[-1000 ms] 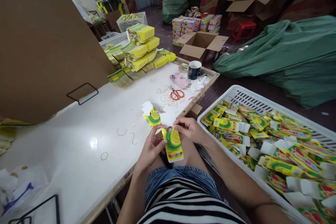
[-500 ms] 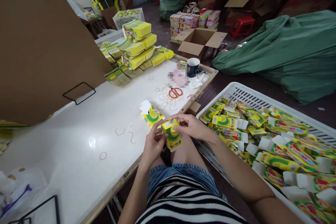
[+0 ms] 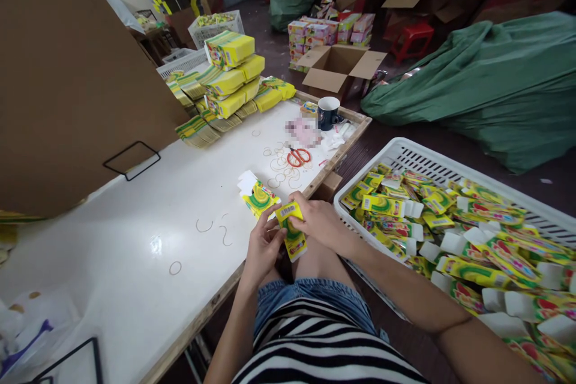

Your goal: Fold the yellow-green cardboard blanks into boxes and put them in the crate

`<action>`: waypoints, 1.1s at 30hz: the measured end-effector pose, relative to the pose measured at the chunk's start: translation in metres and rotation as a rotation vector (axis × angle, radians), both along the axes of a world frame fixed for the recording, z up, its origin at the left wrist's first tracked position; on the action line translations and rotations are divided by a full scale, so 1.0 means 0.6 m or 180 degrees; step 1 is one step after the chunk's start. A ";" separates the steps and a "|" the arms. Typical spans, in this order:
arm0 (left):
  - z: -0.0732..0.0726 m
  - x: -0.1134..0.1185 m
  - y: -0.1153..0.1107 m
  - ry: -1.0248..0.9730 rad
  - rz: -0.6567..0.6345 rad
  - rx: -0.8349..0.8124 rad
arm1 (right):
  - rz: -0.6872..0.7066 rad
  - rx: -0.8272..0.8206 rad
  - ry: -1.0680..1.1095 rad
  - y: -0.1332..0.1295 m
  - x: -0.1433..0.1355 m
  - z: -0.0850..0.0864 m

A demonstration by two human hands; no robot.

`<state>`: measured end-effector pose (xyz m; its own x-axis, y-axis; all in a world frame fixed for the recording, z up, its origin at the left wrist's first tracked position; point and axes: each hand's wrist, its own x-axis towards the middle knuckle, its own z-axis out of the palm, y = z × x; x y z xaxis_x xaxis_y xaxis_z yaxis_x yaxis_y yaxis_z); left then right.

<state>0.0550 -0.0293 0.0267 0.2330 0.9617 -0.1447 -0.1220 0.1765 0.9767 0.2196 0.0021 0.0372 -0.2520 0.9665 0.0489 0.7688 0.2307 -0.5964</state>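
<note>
The hands both pinch one yellow box (image 3: 294,245) over the lap, just off the near edge of the surface (image 3: 193,192); the right hand (image 3: 317,222) covers its upper right side, and some left hand (image 3: 264,246) fingertips are hidden behind it. Near the far corner a pixelated pink item (image 3: 302,132) cannot be made out; the frame cuts off the white crate (image 3: 400,145)

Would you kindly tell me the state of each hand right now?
Left hand: closed, pinching the small yellow carton.
Right hand: closed, holding the same carton near its barcode.
</note>
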 end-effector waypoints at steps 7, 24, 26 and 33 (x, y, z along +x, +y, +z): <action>0.002 -0.012 0.003 -0.0092 0.0133 -0.0052 | 0.0382 -0.0187 0.1740 0.003 0.025 -0.016; -0.087 -0.044 0.029 0.3078 0.0534 0.1322 | -0.0797 0.0922 0.0553 0.041 0.014 -0.051; -0.093 -0.044 0.026 0.3136 0.0538 0.1347 | -0.0549 0.0459 0.0395 0.058 -0.035 -0.080; -0.104 -0.048 0.023 0.3264 0.0511 0.1450 | -0.0541 0.0196 0.0511 0.056 -0.091 -0.101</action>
